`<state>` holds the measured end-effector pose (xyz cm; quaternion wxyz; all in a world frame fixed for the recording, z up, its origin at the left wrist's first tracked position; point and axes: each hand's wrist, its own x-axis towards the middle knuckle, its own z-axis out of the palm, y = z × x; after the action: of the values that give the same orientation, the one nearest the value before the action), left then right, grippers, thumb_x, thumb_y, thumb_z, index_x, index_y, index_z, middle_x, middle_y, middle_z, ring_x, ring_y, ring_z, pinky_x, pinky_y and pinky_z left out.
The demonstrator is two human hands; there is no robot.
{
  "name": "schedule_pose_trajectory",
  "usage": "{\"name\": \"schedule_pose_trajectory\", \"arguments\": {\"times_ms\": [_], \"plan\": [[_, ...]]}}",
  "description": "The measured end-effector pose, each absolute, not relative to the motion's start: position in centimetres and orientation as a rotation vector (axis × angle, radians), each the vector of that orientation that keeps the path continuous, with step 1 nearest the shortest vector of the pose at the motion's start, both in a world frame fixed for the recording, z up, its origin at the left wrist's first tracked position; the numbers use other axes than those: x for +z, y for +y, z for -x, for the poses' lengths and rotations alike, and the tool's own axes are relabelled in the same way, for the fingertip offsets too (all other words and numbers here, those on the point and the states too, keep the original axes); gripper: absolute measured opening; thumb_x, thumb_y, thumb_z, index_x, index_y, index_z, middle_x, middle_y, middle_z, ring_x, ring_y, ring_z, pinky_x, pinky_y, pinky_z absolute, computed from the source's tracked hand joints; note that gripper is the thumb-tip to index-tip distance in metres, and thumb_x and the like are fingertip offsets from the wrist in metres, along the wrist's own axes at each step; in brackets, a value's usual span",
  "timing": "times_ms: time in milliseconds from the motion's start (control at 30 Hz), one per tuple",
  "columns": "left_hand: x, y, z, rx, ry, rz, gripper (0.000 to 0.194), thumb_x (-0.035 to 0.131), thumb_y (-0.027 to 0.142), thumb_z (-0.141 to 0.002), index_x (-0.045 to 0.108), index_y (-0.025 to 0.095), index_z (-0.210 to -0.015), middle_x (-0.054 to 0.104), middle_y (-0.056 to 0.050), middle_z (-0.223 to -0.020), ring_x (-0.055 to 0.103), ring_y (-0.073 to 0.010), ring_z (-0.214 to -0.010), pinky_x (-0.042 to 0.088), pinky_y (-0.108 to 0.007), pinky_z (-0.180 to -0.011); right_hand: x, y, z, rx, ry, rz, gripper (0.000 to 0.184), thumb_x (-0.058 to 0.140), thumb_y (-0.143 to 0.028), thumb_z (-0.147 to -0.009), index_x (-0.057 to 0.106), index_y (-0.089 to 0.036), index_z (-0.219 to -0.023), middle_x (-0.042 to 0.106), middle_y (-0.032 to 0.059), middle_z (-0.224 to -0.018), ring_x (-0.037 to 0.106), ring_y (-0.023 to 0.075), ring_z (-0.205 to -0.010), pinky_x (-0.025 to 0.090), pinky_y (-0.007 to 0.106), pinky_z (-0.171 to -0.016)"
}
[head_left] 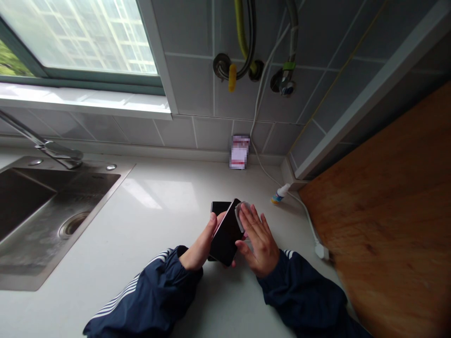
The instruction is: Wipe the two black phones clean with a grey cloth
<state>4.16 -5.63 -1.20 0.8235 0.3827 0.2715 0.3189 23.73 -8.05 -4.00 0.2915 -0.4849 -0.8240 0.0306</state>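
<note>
My left hand (200, 245) grips a black smartphone (225, 233) at its edge, tilted up over the white countertop (148, 234). My right hand (256, 240) lies against the phone's far side, fingers spread, pressing a small grey cloth (242, 216) onto it. Behind the phone, a flat black object (219, 207) shows, partly covered by the phone and my left hand. I cannot tell what it is. The phone's screen side faces mostly away from me.
A stainless steel sink (45, 220) with a faucet (59, 152) lies to the left. A small bottle (280, 194), a white cable (299, 206) and a blurred box (239, 151) stand near the tiled wall. A wooden board (377, 211) rises at the right.
</note>
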Motion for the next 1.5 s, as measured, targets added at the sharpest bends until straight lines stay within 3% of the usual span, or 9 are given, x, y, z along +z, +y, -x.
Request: {"name": "schedule_pose_trajectory", "arguments": {"times_ms": [367,500,667,767,867,1033,1167,1333,1500], "plan": [[-1.3,-5.7,-4.2,0.667,0.566,-0.806,0.077,0.020,0.073,-0.094,0.020,0.031,-0.158,0.068,-0.017,-0.115,0.072,-0.0225,-0.058,0.055,-0.029,-0.042,-3.7,-8.2,-23.6,0.092,-2.187,1.287,0.069,0.029,-0.055,-0.102,0.018,-0.016,-0.159,0.028,0.0137,-0.162,0.018,0.0324,-0.153,0.027,0.060,-0.119],[-1.1,-5.8,-4.2,0.756,0.632,-0.798,0.074,0.024,0.070,-0.096,0.034,0.026,-0.154,0.067,-0.017,-0.122,0.070,-0.0191,-0.059,0.053,-0.029,-0.045,-3.2,-9.1,-22.8,0.045,-2.289,1.180,0.070,0.027,-0.057,-0.102,0.021,-0.014,-0.158,0.032,0.0132,-0.161,0.017,0.0340,-0.153,0.018,0.064,-0.120],[-0.4,-5.9,-4.1,0.859,0.719,-0.717,0.079,0.032,0.074,-0.092,0.052,0.016,-0.143,0.069,-0.014,-0.123,0.071,-0.0224,-0.084,0.055,-0.034,-0.076,-2.3,-10.9,-21.6,0.038,-2.463,0.938,0.078,0.037,-0.065,-0.097,0.028,-0.014,-0.156,0.040,0.0096,-0.156,0.020,0.0330,-0.152,0.005,0.061,-0.123],[-0.1,-5.8,-4.1,0.927,0.716,-0.692,0.080,0.034,0.075,-0.091,0.058,0.014,-0.137,0.070,-0.013,-0.123,0.065,-0.0256,-0.111,0.044,-0.034,-0.102,-2.1,-11.5,-21.2,0.056,-2.469,0.879,0.078,0.037,-0.068,-0.096,0.035,-0.015,-0.153,0.042,0.0073,-0.155,0.022,0.0318,-0.152,0.002,0.058,-0.124],[0.0,-5.7,-4.0,0.918,0.689,-0.671,0.079,0.035,0.075,-0.091,0.059,0.014,-0.136,0.070,-0.013,-0.122,0.062,-0.0274,-0.117,0.041,-0.036,-0.106,-2.2,-11.5,-21.1,0.054,-2.469,0.836,0.078,0.037,-0.068,-0.095,0.039,-0.014,-0.151,0.044,0.0075,-0.154,0.025,0.0315,-0.151,0.002,0.059,-0.124],[-0.1,-5.6,-3.8,0.879,0.681,-0.674,0.077,0.037,0.073,-0.092,0.053,0.016,-0.141,0.071,-0.014,-0.117,0.072,-0.0231,-0.087,0.056,-0.032,-0.076,-2.8,-10.5,-21.8,0.000,-2.443,0.900,0.069,0.038,-0.057,-0.100,0.033,-0.014,-0.153,0.042,0.0089,-0.155,0.023,0.0309,-0.152,0.005,0.058,-0.124],[-0.4,-5.6,-3.8,0.768,0.614,-0.747,0.081,0.027,0.075,-0.092,0.036,0.021,-0.153,0.072,-0.016,-0.109,0.070,-0.0206,-0.056,0.051,-0.028,-0.042,-3.0,-9.0,-23.2,-0.053,-2.322,1.078,0.067,0.030,-0.053,-0.103,0.025,-0.012,-0.157,0.037,0.0132,-0.158,0.020,0.0326,-0.152,0.015,0.060,-0.122],[-0.7,-5.6,-3.7,0.652,0.568,-0.820,0.082,0.018,0.077,-0.091,0.027,0.027,-0.156,0.071,-0.016,-0.103,0.072,-0.0248,-0.058,0.050,-0.026,-0.036,-3.2,-8.1,-24.0,-0.054,-2.217,1.190,0.068,0.030,-0.053,-0.103,0.018,-0.016,-0.159,0.036,0.0134,-0.159,0.022,0.0329,-0.152,0.021,0.060,-0.121],[-1.1,-5.9,-3.6,0.731,0.658,-0.849,0.074,0.024,0.070,-0.096,0.038,0.024,-0.152,0.071,-0.011,-0.089,0.065,-0.0149,-0.050,0.042,-0.018,-0.035,-3.1,-9.9,-22.1,0.005,-2.323,1.124,0.076,0.028,-0.061,-0.100,0.020,-0.012,-0.158,0.031,0.0131,-0.161,0.017,0.0336,-0.153,0.023,0.058,-0.121]]}}
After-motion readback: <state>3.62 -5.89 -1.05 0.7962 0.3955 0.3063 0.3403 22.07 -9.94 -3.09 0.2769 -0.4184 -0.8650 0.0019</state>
